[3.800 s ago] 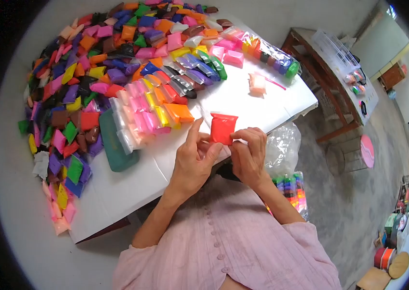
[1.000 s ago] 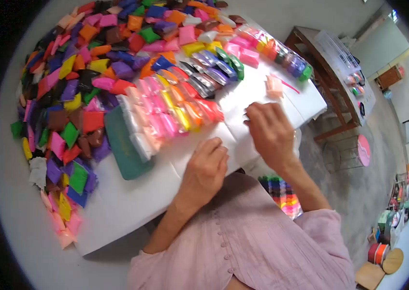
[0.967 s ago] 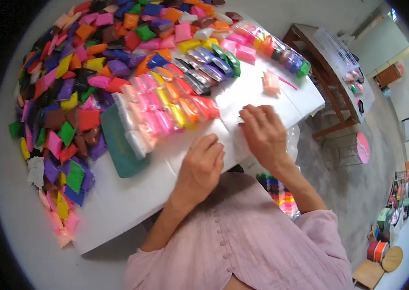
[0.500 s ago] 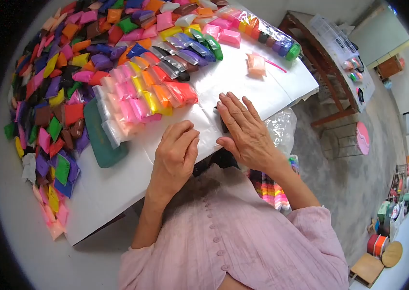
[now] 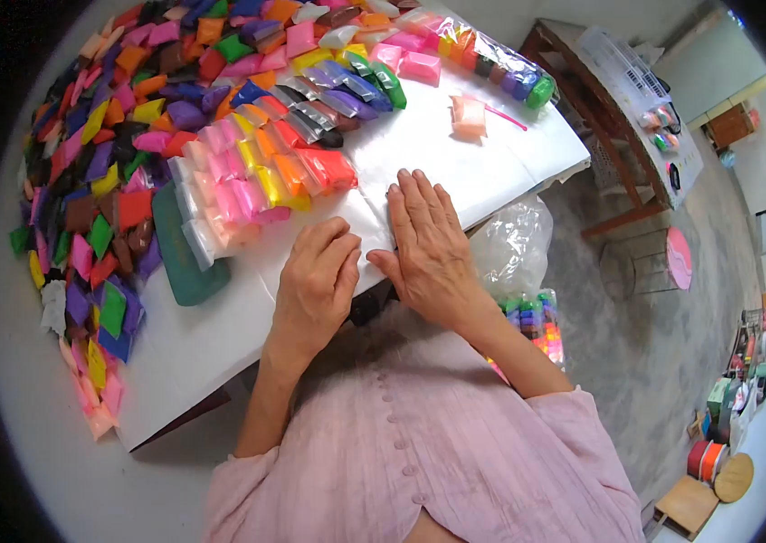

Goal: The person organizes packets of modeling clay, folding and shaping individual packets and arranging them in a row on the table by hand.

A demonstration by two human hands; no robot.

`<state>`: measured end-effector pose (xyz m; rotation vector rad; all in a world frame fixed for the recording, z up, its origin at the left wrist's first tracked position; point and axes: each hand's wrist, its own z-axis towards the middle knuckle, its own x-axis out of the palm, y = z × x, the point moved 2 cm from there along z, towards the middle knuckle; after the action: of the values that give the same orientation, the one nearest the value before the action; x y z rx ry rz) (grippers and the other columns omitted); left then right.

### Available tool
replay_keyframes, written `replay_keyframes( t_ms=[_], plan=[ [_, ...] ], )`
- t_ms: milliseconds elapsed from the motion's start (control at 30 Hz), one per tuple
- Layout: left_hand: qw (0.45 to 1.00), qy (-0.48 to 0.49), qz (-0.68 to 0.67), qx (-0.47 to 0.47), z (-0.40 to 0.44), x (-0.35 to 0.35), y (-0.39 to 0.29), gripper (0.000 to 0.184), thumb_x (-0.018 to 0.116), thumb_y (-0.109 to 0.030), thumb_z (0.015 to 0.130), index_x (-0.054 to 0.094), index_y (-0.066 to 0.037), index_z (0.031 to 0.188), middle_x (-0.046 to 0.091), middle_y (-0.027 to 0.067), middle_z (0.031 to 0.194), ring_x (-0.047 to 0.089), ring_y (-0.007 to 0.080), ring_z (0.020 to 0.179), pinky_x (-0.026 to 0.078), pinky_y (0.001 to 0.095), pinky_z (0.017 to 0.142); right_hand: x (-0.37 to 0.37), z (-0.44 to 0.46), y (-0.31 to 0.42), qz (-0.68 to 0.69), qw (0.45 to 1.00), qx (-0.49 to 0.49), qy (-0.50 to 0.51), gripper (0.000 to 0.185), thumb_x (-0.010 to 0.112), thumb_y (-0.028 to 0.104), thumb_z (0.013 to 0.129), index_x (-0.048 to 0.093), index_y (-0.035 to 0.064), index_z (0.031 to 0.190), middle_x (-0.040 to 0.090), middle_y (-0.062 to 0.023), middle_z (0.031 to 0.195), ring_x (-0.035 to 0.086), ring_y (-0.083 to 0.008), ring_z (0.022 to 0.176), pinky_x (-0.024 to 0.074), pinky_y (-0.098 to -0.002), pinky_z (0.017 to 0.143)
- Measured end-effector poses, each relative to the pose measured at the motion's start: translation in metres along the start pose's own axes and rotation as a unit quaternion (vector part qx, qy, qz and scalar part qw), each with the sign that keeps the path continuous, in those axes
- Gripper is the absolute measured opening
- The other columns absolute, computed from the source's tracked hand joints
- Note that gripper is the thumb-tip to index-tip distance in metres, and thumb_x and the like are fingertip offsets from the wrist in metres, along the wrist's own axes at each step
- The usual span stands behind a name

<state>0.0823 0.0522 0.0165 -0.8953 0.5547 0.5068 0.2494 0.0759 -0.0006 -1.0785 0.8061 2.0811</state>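
Note:
My left hand (image 5: pixel 315 285) rests at the near edge of the white-covered table (image 5: pixel 401 145), fingers curled in and thumb against them. Whatever may be inside that hand is hidden. Flat on the white sheet beside it lies my right hand (image 5: pixel 426 244), fingers stretched out, palm down. Beyond my left hand are rows of small clear packets (image 5: pixel 256 167) in peach, pink, yellow, orange and red. A single peach packet (image 5: pixel 469 118) lies farther off, with a thin pink stick (image 5: pixel 507 118) next to it.
A large heap of coloured packets (image 5: pixel 111 181) covers the table's left side. A green case (image 5: pixel 188 258) lies partly under the packet rows. A long pack of coloured pieces (image 5: pixel 491 63) sits at the far edge. Right of the table hang a clear plastic bag (image 5: pixel 514 244) and more coloured packs (image 5: pixel 537 321).
My right hand has shifted left, closer to my left hand, and lies flatter on the sheet. My left hand stays curled. The view has shifted slightly.

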Motion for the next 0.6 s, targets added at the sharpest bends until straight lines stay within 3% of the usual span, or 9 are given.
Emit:
replay_keyframes(
  t_ms=[133,233,500,600],
  plan=[
    [1.0,-0.007,0.008,0.022,-0.001,-0.002,-0.002,0.013,0.062,0.0,0.086,0.062,0.004,0.099,0.059,0.0156,0.106,0.058,0.0342,0.097,0.048,0.0415,0.084,-0.022,-0.001,-0.019,0.144,0.988,0.012,0.062,0.071,0.058,0.034,0.093,0.033,-0.009,0.144,0.031,-0.0269,0.153,0.03,-0.0396,0.143,0.0187,-0.0528,0.118],
    [1.0,-0.012,0.017,0.022,-0.001,-0.001,-0.001,0.014,0.062,0.0,0.086,0.062,0.004,0.099,0.059,0.0157,0.106,0.058,0.0346,0.098,0.048,0.0415,0.085,-0.037,-0.013,-0.015,0.037,0.999,-0.008,-0.003,0.071,0.057,0.032,0.094,0.029,-0.0063,0.148,0.028,-0.0237,0.155,0.028,-0.0357,0.146,0.0156,-0.0525,0.119],
    [0.999,0.006,0.041,0.015,0.005,0.015,-0.011,0.022,0.065,-0.008,0.085,0.06,0.001,0.104,0.054,0.0143,0.102,0.055,0.0326,0.097,0.045,0.0423,0.086,-0.008,-0.027,-0.001,0.016,1.0,0.001,0.003,0.067,0.06,0.026,0.092,0.035,-0.0038,0.147,0.032,-0.0233,0.154,0.027,-0.0379,0.146,0.0196,-0.0512,0.118],
    [0.998,0.022,0.049,0.036,0.011,0.023,-0.014,0.026,0.066,-0.013,0.084,0.06,0.0,0.106,0.051,0.0135,0.095,0.053,0.0308,0.091,0.043,0.0425,0.082,-0.024,-0.022,-0.025,0.185,0.982,-0.014,0.029,0.061,0.062,0.019,0.09,0.041,0.0001,0.144,0.036,-0.0233,0.151,0.035,-0.0398,0.14,0.0249,-0.0511,0.115]
  ],
)
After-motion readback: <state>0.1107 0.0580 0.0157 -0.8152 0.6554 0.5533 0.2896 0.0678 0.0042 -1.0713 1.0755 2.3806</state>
